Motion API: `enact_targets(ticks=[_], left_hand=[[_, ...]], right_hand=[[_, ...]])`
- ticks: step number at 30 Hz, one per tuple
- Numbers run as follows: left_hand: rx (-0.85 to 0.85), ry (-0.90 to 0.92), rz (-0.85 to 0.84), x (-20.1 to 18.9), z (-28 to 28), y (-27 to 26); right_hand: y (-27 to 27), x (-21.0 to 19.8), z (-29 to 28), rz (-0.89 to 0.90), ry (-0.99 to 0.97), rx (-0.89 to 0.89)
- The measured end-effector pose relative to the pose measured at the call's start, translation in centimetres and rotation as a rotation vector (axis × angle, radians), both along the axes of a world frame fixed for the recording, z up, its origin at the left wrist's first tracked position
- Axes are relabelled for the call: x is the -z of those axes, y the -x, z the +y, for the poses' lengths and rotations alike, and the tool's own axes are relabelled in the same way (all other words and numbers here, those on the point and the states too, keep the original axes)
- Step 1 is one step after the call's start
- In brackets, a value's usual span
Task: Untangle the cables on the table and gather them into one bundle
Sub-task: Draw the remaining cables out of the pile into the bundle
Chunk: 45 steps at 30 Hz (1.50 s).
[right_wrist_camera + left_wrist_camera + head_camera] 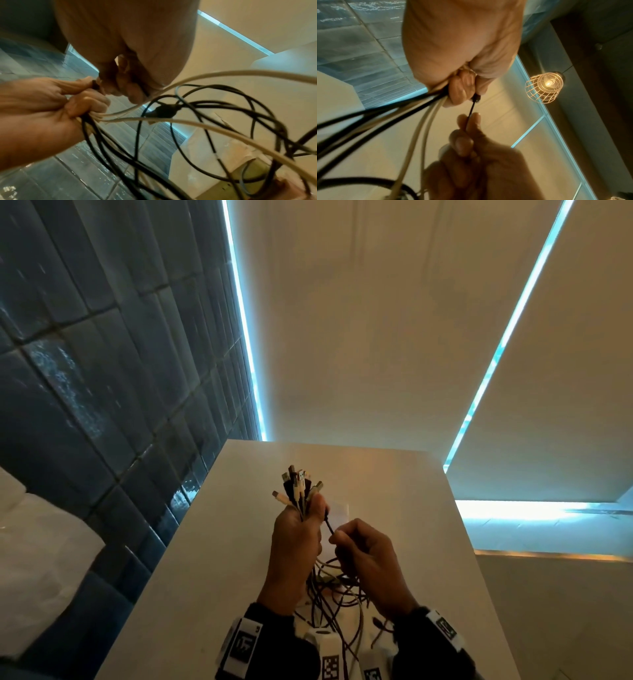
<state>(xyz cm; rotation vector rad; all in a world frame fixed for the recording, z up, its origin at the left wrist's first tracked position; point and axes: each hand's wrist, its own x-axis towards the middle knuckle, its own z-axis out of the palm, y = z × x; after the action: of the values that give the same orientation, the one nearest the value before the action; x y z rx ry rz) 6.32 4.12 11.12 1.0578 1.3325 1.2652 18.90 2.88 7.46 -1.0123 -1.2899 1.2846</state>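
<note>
Above table [212,542], cables [297,484] in left hand [297,546]

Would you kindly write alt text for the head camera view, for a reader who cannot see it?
Above a white table, the left hand grips a bunch of cables with their plugs pointing up, while the right hand pinches a thin black cable beside it. Loose loops hang tangled below both hands.

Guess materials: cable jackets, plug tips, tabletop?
Cable jackets: smooth rubber or PVC, black and off-white; they bend in loose loops. Plug tips: shiny metal shells, apparently USB type. Tabletop: smooth white, faint sheen, probably laminate; cannot tell for certain.
</note>
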Motion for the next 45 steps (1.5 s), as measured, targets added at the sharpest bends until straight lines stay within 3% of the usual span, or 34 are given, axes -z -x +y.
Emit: enact_targets(ticks=[5, 10, 16, 21, 26, 31, 38, 45], left_hand=[[0.130, -0.036, 0.041, -0.3, -0.5, -0.5], [0.033, -0.059, 0.026, -0.7, -0.5, -0.7], [0.023, -0.046, -0.167, -1.5, -0.3, 0.3], [0.037, -0.061, -0.165, -1.8, -0.6, 0.6], [-0.032, -0.069, -0.139, -1.2, -0.4, 0.8], [0.000, -0.106, -0.353, -1.7, -0.7, 0.4], [-0.041, -0.175, -0.446, -3.4, -0.8, 2.0], [0.046, -0.121, -0.495, -4.1, -1.3, 2.5]], right_hand=[[0.1, -1.4, 0.5, 0.069, -0.049, 0.020], [0.1, -1.8, 0.7, 0.068, -0.102, -0.056], [-0.7, -0.5, 0.9, -0.054, -0.081, -0.096], [-1.1, 0.3, 1.1, -0.155, -0.039, -0.116], [-1.7, 1.2, 1.3, -0.134, 0.011, -0.147], [-2.3, 2.4, 1.4, -0.123, 0.017, -0.180], [-3.4, 4.2, 0.9, -0.146, 0.069, -0.169], [-3.2, 6.2, 0.8, -0.232, 0.144, -0.168]])
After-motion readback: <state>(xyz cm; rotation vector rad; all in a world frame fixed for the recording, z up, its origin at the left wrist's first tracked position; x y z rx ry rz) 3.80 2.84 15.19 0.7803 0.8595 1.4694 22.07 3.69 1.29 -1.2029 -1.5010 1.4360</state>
